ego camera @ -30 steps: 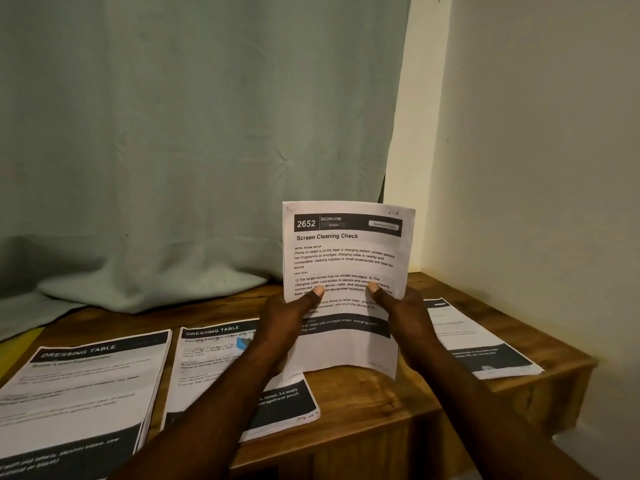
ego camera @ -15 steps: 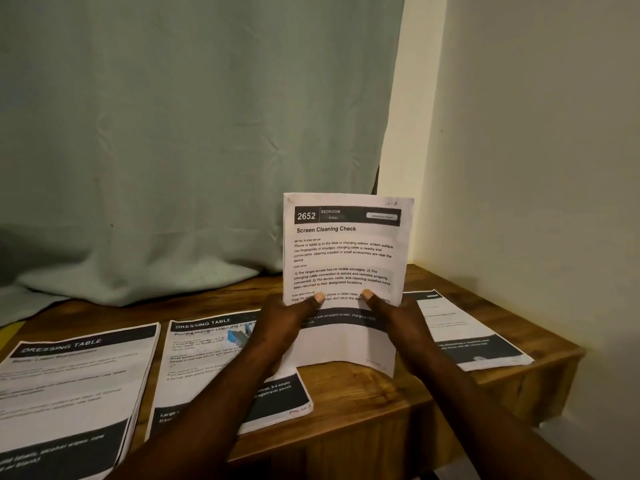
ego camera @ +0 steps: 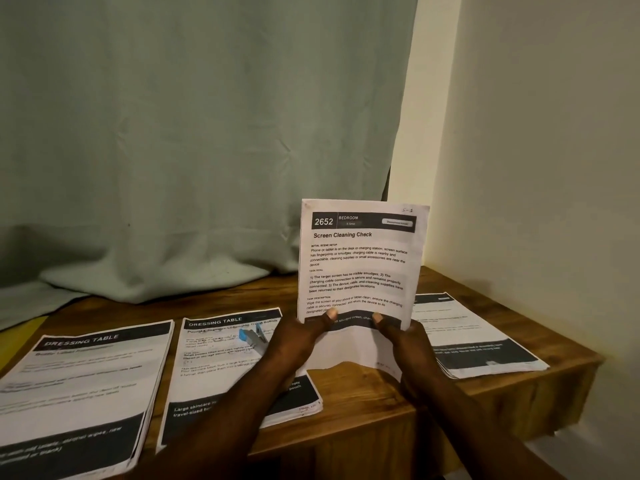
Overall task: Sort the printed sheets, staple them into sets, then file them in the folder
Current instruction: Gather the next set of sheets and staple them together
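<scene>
I hold a set of printed sheets headed "2652 Bedroom, Screen Cleaning Check" [ego camera: 360, 258] upright above the wooden table [ego camera: 363, 403]. My left hand [ego camera: 298, 337] grips its lower left part, thumb on the front. My right hand [ego camera: 401, 341] grips the lower right part the same way. Two stacks headed "Dressing Table" lie flat: one at the far left [ego camera: 83, 386], one in the middle [ego camera: 214, 372], partly under my left forearm. A blue stapler [ego camera: 251, 336] rests on the middle stack. Another stack [ego camera: 474, 337] lies at the right.
A pale green curtain [ego camera: 194, 140] hangs behind and drapes onto the table's back edge. A cream wall [ego camera: 540, 168] closes the right side, close to the table's corner. A yellow strip [ego camera: 20, 327] shows at the far left.
The view has shifted slightly, so the held sheets sit a little lower in frame than half a second ago. Both hands keep the same hold on them.
</scene>
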